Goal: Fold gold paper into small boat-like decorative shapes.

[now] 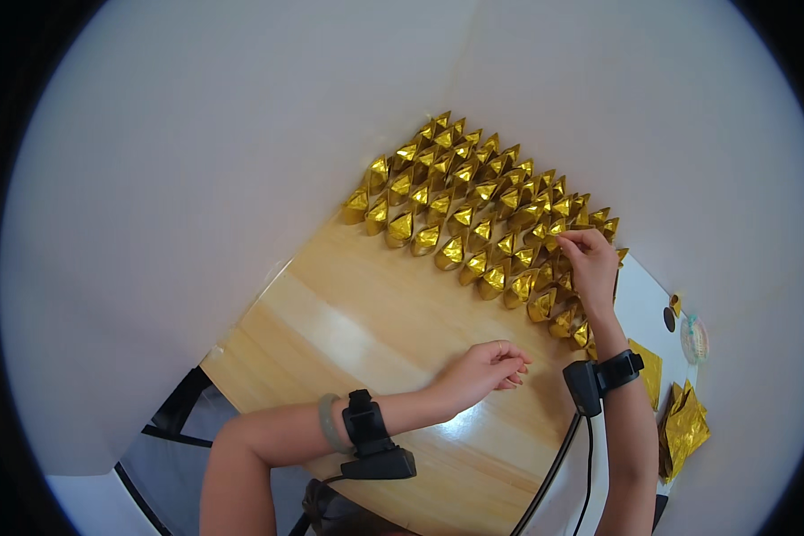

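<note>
Many folded gold-foil paper ingots (462, 217) stand close together in slanting rows over the far part of the wooden table (357, 304). My right hand (591, 263) reaches over the right side of these rows. Its thumb and forefinger are pinched at the pointed top of one gold paper ingot (555, 229), which stands among the others. Nearer to me, my left hand (494, 364) hovers over bare wood, fingers loosely bent and a little apart, with nothing visible in it.
Pale walls rise behind the table's far edges. On a white surface (639, 290) at the right lie flat gold foil (645, 371), a crumpled-looking gold foil piece (685, 429), a dark round object (669, 319) and a clear round item (695, 338). A black cable (549, 473) hangs beside my right forearm.
</note>
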Available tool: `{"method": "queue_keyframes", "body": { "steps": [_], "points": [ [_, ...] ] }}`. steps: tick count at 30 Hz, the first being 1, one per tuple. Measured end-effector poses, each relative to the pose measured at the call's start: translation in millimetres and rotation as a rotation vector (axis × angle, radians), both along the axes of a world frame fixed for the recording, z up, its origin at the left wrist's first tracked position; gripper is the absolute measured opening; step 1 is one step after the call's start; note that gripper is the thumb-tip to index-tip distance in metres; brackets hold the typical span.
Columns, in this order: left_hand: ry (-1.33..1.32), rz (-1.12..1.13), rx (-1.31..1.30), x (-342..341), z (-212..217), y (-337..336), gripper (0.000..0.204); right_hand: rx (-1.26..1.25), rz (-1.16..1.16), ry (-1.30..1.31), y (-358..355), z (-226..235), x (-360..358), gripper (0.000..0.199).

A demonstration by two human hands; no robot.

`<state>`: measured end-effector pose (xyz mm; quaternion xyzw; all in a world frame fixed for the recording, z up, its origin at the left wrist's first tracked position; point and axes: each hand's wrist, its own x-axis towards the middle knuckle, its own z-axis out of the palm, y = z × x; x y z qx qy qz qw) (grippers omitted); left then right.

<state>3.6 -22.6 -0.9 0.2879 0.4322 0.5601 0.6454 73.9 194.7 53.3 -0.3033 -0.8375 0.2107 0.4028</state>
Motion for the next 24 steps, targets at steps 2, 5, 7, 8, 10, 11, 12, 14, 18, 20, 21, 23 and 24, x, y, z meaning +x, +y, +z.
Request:
{"method": "queue_keyframes", "body": {
  "steps": [2,5,7,8,10,11,12,14,18,20,21,23,24],
  "points": [
    [-0.009,-0.004,0.008,1,-1,1,0.024,0.009,0.001,-0.011,2,-3,-1,0.011],
    [0.000,-0.013,0.021,0,-2,1,0.023,0.075,0.026,-0.027,3,-5,-4,0.010],
    [0.009,-0.016,0.028,-1,-3,1,0.023,0.126,0.028,-0.020,1,-4,-7,0.008],
    [0.006,-0.019,0.029,-1,-3,1,0.022,0.122,0.028,-0.021,-1,-2,-9,0.008],
    [0.004,-0.026,0.031,0,-3,2,0.021,0.144,0.039,-0.042,-3,2,-9,0.008],
    [0.005,-0.028,0.033,0,-3,2,0.021,0.143,0.038,-0.042,-2,1,-9,0.008],
    [0.007,-0.032,0.036,0,-3,2,0.020,0.138,0.046,-0.039,1,-2,-9,0.008],
    [0.003,-0.040,0.037,1,-3,3,0.020,0.132,0.053,-0.035,4,-6,-7,0.008],
    [0.001,-0.054,0.038,0,-2,2,0.020,0.115,0.045,-0.042,8,-13,-6,0.008],
    [-0.002,-0.055,0.037,0,-3,3,0.020,0.119,0.056,-0.029,7,-10,-6,0.008],
    [-0.005,-0.052,0.032,0,-3,2,0.020,0.124,0.047,-0.024,2,-5,-6,0.008],
    [-0.007,-0.047,0.035,-1,-3,1,0.020,0.127,0.039,-0.019,-2,-1,-8,0.008],
    [-0.010,-0.048,0.041,0,-3,2,0.020,0.130,0.038,-0.018,-1,1,-7,0.008]
  ]
}}
